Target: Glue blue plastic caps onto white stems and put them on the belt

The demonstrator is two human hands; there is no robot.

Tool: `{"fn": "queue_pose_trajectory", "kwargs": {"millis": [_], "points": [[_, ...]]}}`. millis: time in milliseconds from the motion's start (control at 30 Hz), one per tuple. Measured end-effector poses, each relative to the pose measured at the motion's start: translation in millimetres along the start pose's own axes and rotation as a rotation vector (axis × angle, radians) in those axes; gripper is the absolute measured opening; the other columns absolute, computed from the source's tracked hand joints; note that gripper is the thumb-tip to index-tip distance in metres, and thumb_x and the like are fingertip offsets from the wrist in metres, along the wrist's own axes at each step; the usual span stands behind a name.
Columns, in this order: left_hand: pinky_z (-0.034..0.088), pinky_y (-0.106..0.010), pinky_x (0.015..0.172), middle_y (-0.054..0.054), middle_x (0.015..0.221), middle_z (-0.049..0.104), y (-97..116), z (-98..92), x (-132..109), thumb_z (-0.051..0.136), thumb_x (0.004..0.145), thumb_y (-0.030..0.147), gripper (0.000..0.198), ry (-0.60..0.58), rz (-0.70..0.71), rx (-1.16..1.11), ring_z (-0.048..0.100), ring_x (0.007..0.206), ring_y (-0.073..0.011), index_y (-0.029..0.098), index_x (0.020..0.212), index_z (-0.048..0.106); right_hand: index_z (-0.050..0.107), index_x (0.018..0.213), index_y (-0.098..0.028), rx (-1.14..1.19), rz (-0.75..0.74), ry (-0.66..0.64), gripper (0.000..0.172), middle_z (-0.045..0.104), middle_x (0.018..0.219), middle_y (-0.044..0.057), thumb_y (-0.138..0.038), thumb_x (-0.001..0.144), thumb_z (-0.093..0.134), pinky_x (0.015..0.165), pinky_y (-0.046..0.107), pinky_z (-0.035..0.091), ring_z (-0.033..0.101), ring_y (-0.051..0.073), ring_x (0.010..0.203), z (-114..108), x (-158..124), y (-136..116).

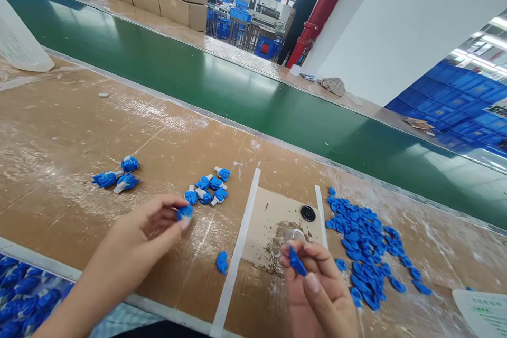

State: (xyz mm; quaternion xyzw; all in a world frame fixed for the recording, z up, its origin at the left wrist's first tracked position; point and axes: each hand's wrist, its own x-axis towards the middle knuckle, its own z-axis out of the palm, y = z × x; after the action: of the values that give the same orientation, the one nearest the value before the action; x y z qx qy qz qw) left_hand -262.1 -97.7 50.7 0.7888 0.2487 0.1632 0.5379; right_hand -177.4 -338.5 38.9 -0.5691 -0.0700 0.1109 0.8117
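Note:
Between thumb and forefinger, my left hand [152, 227] pinches a small rounded blue plastic piece [185, 212]. My right hand [320, 285] grips a flat, curved blue plastic piece [296, 261] with its fingertips. Just beyond my left hand lies a cluster of blue parts with grey-white tabs [206, 189]. A single blue piece [222, 262] rests on the table between my hands. Behind my right fingers a small clear container [296, 234] is partly hidden, on a stained cardboard sheet [253, 222] with a black round cap [308, 213]. To the right spreads a heap of loose blue pieces [362, 243].
A green conveyor belt [237, 90] runs beyond the table. Several blue-and-grey parts [127, 181] lie further left, and a bin of similar parts [27, 296] is at lower left. White jugs [24, 42] stand at both sides. Cardboard boxes [170, 0] and people are in the background.

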Motion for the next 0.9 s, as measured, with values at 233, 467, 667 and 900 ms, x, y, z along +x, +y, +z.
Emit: {"fn": "queue_pose_trajectory", "kwargs": {"millis": [233,467,667,900], "points": [[0.054,-0.026,0.082,-0.004,0.103,0.071,27,60.2,-42,0.075,0.082,0.029,0.029,-0.451,-0.296,-0.868,0.07,0.091,-0.0161,0.025,0.106,0.059,0.066,0.102,-0.035,0.1,0.05,-0.127,0.027,0.07,0.1,0.003,-0.049,0.081,0.074,0.09,0.042,0.056,0.068,0.024,0.099,22,-12,1],[0.05,-0.02,0.084,0.001,0.105,0.07,34,67.1,-49,0.075,0.084,0.026,0.029,-0.53,-0.32,-1.057,0.068,0.094,-0.0104,0.028,0.107,0.058,0.065,0.104,-0.032,0.058,-0.075,-0.117,0.027,0.068,0.097,0.005,-0.042,0.082,0.076,0.081,0.038,0.057,0.068,0.023,0.091,30,-20,1],[0.05,-0.019,0.081,0.0,0.102,0.07,34,65.9,-50,0.075,0.084,0.031,0.029,-0.482,-0.327,-0.993,0.067,0.09,-0.0102,0.028,0.109,0.061,0.063,0.11,-0.031,-0.179,-0.336,-0.203,0.025,0.066,0.099,0.007,-0.033,0.087,0.072,0.078,0.035,0.058,0.066,0.022,0.093,23,-15,6],[0.051,-0.015,0.072,0.002,0.096,0.071,25,67.3,-46,0.077,0.081,0.029,0.031,-0.511,-0.324,-0.898,0.066,0.084,-0.0083,0.027,0.107,0.061,0.06,0.115,-0.033,-0.612,-0.585,-0.228,0.035,0.067,0.1,0.004,-0.01,0.088,0.062,0.081,0.04,0.055,0.065,0.023,0.093,32,-21,14]]}}
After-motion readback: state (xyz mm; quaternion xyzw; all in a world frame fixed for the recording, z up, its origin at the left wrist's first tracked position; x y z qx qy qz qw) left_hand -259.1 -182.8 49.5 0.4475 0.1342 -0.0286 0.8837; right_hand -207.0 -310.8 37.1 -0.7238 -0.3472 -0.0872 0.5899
